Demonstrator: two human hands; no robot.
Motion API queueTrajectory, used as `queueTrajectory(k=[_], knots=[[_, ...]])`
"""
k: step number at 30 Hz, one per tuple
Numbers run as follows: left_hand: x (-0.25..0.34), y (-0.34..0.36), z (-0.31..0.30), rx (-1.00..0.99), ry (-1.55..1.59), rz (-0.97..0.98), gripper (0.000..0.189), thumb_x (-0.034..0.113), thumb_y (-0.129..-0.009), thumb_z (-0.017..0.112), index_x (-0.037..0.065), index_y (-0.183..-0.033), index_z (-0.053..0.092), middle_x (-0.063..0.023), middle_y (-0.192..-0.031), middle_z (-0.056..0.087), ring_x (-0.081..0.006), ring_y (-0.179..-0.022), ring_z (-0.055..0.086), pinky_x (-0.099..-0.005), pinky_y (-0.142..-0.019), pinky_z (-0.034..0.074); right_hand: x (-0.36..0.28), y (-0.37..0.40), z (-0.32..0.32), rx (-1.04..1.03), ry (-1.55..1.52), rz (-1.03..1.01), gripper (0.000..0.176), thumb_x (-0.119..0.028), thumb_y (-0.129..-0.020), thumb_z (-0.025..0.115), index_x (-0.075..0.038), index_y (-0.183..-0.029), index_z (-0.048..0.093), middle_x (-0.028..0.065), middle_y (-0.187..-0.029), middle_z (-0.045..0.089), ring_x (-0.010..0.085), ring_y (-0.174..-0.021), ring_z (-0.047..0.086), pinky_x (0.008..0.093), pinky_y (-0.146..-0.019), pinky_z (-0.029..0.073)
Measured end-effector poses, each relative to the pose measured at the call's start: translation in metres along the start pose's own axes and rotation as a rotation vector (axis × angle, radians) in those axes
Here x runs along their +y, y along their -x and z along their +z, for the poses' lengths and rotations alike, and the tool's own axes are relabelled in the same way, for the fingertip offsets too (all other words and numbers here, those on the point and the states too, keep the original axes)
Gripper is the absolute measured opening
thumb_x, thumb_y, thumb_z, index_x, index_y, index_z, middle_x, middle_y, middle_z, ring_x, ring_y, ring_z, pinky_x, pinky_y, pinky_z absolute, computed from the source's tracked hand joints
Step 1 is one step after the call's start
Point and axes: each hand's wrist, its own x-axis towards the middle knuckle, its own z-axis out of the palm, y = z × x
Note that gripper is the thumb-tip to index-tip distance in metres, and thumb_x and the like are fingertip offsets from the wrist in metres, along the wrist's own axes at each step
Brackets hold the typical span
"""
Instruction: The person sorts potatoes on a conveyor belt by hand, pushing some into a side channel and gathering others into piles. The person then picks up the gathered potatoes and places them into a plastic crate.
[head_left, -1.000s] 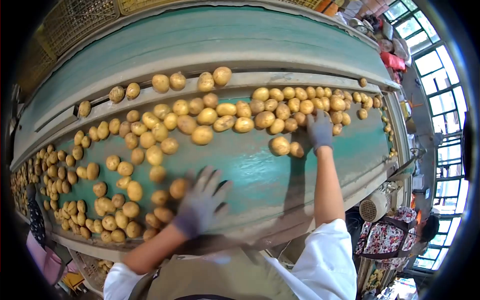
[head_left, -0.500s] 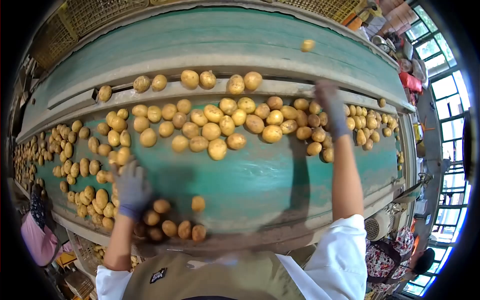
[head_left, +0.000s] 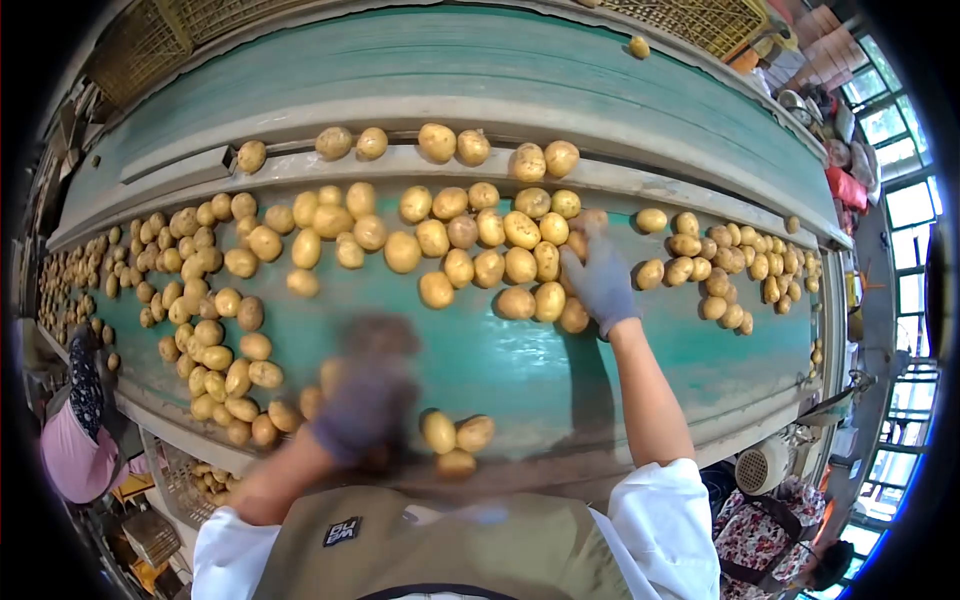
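Observation:
Many yellow-brown potatoes [head_left: 521, 230] lie on a green conveyor belt [head_left: 480, 370] before me. My right hand [head_left: 600, 280], in a grey glove, reaches into the middle of the cluster. Its thumb is apart and its fingers, brownish at the tips, stretch against potatoes; no firm grip shows. My left hand [head_left: 370, 405], also gloved, is smeared by motion over the near left part of the belt. Its fingers are too blurred to read. A few potatoes [head_left: 475, 433] rest close to it, by the near edge.
Several potatoes [head_left: 437, 142] sit along the metal divider [head_left: 640, 183]. Beyond it runs a second green belt [head_left: 420, 70], with one potato [head_left: 639, 46] at its far edge. Yellow crates [head_left: 690, 22] stand behind. A person in pink [head_left: 75, 450] is at left, another in floral clothing [head_left: 765, 530] at right.
My right hand has come down from the divider onto the potatoes, moving left. My left hand has swept right, away from the left-hand potatoes. The potato on the far belt is now at its far edge.

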Motion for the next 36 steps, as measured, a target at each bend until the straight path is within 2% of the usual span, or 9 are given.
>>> queueTrajectory(k=[1,2,5,12,14,18,22,29,36], knots=[[0.034,-0.013,0.004,-0.320,0.158,0.186,0.039,0.026,-0.075,0.067,0.005,-0.108,0.064,-0.0199,-0.113,0.059,-0.0369,-0.118,0.053,-0.0593,-0.107,0.034,0.001,0.005,0.010,0.046,-0.011,-0.035,0.042,-0.031,-0.091,0.060,-0.008,-0.125,0.052,0.0249,-0.103,0.064,0.0442,-0.097,0.061,0.0528,-0.086,0.048],[0.062,-0.019,0.016,-0.096,0.380,0.332,0.038,0.031,-0.075,0.066,0.008,-0.106,0.064,-0.0178,-0.112,0.059,-0.0341,-0.117,0.054,-0.0601,-0.107,0.033,-0.004,0.013,0.015,0.044,-0.009,-0.037,0.042,-0.031,-0.091,0.060,-0.008,-0.125,0.052,0.0249,-0.103,0.064,0.0442,-0.097,0.061,0.0528,-0.086,0.048],[0.091,-0.011,0.075,0.017,0.080,0.549,0.036,0.034,-0.072,0.066,0.012,-0.101,0.062,-0.0144,-0.109,0.057,-0.0302,-0.115,0.054,-0.0603,-0.106,0.034,-0.018,0.042,0.033,0.135,0.112,-0.105,0.041,-0.028,-0.092,0.060,-0.001,-0.121,0.052,0.0230,-0.104,0.063,0.0420,-0.096,0.060,0.0519,-0.078,0.049],[0.052,0.020,0.028,-0.250,0.077,0.123,0.030,0.031,-0.072,0.067,0.015,-0.095,0.059,-0.0083,-0.106,0.053,-0.0266,-0.115,0.052,-0.0590,-0.108,0.028,-0.073,0.098,0.012,-0.131,-0.033,-0.378,0.037,-0.033,-0.089,0.066,-0.005,-0.111,0.059,0.0193,-0.106,0.062,0.0401,-0.091,0.060,0.0484,-0.078,0.049],[0.019,0.034,0.022,-0.140,0.074,-0.006,0.031,0.027,-0.070,0.069,0.014,-0.096,0.059,-0.0094,-0.106,0.053,-0.0287,-0.116,0.051,-0.0615,-0.111,0.025,-0.083,0.071,-0.002,0.059,-0.051,-0.257,0.040,-0.038,-0.086,0.069,-0.006,-0.109,0.061,0.0181,-0.110,0.061,0.0396,-0.093,0.058,0.0483,-0.085,0.049],[-0.021,0.050,-0.003,-0.090,-0.023,-0.128,0.031,0.023,-0.070,0.070,0.013,-0.097,0.059,-0.0098,-0.106,0.053,-0.0307,-0.116,0.052,-0.0631,-0.114,0.021,-0.068,0.042,0.028,0.033,0.223,-0.532,0.058,-0.032,-0.083,0.069,-0.010,-0.134,0.054,0.0143,-0.120,0.057,0.0361,-0.101,0.056,0.0451,-0.090,0.049],[-0.080,0.060,-0.016,0.030,-0.240,-0.220,0.028,0.021,-0.072,0.069,0.014,-0.097,0.060,-0.0094,-0.107,0.053,-0.0317,-0.115,0.052,-0.0628,-0.116,0.018,-0.086,0.043,0.039,-0.046,0.420,-0.228,0.073,-0.027,-0.082,0.067,-0.007,-0.147,0.040,0.0201,-0.125,0.053,0.0372,-0.100,0.056,0.0465,-0.087,0.050],[-0.151,0.102,-0.060,0.002,-0.302,-0.434,0.025,0.021,-0.078,0.065,0.016,-0.102,0.061,-0.0080,-0.102,0.056,-0.0290,-0.108,0.056,-0.0587,-0.113,0.025,-0.042,0.067,0.035,-0.022,0.170,-0.234,0.070,-0.018,-0.083,0.062,-0.008,-0.148,0.037,0.0219,-0.130,0.051,0.0423,-0.110,0.052,0.0503,-0.094,0.046],[-0.191,0.147,-0.082,0.035,-0.637,-0.657,0.050,0.023,-0.084,0.064,0.014,-0.133,0.055,-0.0166,-0.130,0.056,-0.0332,-0.127,0.049,-0.0565,-0.114,0.025,-0.068,0.122,0.024,0.009,0.113,-0.287,0.079,-0.024,-0.074,0.070,-0.019,-0.148,0.041,0.0249,-0.132,0.046,0.0440,-0.109,0.053,0.0523,-0.093,0.047]])
